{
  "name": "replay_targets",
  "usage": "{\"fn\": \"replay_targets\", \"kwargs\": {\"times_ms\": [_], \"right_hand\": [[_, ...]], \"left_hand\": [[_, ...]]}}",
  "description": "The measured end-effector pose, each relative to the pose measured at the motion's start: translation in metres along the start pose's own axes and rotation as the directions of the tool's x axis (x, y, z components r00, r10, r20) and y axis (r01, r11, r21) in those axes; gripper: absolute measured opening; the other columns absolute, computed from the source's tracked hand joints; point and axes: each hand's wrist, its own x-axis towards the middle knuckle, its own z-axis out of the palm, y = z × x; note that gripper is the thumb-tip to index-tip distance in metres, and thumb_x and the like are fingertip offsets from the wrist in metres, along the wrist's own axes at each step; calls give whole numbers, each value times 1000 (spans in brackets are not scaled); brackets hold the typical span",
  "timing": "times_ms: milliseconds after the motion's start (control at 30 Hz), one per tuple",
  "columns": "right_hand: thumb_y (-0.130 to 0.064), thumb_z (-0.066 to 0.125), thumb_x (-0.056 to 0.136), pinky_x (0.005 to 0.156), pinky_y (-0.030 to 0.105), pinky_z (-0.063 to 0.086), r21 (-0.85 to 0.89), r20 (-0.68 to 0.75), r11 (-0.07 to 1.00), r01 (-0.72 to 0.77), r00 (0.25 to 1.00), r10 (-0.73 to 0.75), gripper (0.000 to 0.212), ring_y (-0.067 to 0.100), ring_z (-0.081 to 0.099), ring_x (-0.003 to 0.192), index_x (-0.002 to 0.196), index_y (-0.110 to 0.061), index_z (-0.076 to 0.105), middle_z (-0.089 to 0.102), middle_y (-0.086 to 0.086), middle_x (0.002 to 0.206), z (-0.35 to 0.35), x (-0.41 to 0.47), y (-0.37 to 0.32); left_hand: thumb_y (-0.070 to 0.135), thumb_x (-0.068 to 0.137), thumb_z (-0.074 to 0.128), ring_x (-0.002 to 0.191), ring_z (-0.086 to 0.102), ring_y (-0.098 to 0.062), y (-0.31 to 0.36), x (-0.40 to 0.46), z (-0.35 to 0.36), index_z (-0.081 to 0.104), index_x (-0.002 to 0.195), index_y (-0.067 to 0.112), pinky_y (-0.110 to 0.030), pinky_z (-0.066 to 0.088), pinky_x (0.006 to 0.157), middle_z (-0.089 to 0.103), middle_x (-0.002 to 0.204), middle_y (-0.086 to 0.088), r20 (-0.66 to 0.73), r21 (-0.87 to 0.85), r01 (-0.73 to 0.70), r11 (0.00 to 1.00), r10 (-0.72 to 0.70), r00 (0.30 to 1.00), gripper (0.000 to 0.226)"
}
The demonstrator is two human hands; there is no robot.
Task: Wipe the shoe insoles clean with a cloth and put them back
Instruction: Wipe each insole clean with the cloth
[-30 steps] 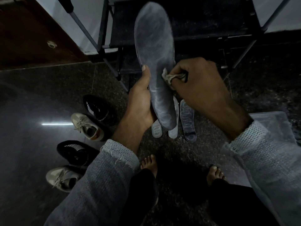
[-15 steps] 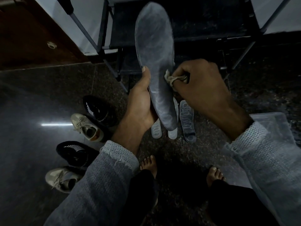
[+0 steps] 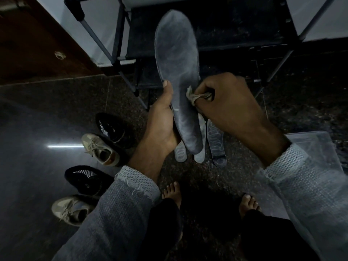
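insole (image 3: 178, 72): held up in front of the rack (image 3: 207, 25), long axis running away from the person, toe end far, heel near
left hand (image 3: 162, 127): fingers wrapped round the heel half, thumb along the left edge
cloth (image 3: 195, 96): touching the insole's right edge at mid-length
right hand (image 3: 231, 102): fingers curled, pinching the cloth; toe half lies beyond them
next stroke, likely: lengthwise toward the toe
other insoles (image 3: 215, 142): flat on the floor (image 3: 37, 119) below
shoes (image 3: 99, 149): on the floor, left

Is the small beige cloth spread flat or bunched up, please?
Bunched up: the small beige cloth is crumpled in the right hand, pressed against the grey insole.
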Motion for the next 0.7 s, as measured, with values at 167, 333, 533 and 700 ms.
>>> {"fn": "replay_targets", "kwargs": {"times_ms": [167,333,533,700], "right_hand": [[-18,72,82,64,14,53,111,151,992,60,986,-77,6,2,66,70,83,-14,75,72,-6,79,2,-6,-16],[-20,68,85,74,32,56,-23,-7,1000,-8,1000,8,8,9,65,74,81,-15,73,70,-3,80,1,1,2],[-21,71,84,67,16,54,39,124,999,34,992,-38,8,3,65,71,83,-15,74,71,-6,79,0,-3,-6],[-27,71,83,61,12,51,85,116,996,0,993,-10,13,2,65,68,80,-15,74,70,-8,76,-2,-2,-4]], "left_hand": [[47,102,30,106,65,-24,-2,8,-6,61,113,6,-37,52,92,69,108,-11,17,-140,-24,990,27,1000,52],[46,102,27,111,62,-23,1,0,2,34,146,5,-21,55,67,45,146,-15,-12,11,-5,1000,5,1000,61],[50,102,26,108,64,-24,2,-1,-1,34,146,4,-20,52,60,39,145,-16,28,-22,12,1000,-12,1000,65],[52,101,28,89,69,-20,0,5,-8,43,141,6,-37,54,82,69,112,-15,44,34,-9,999,8,999,62]]}}
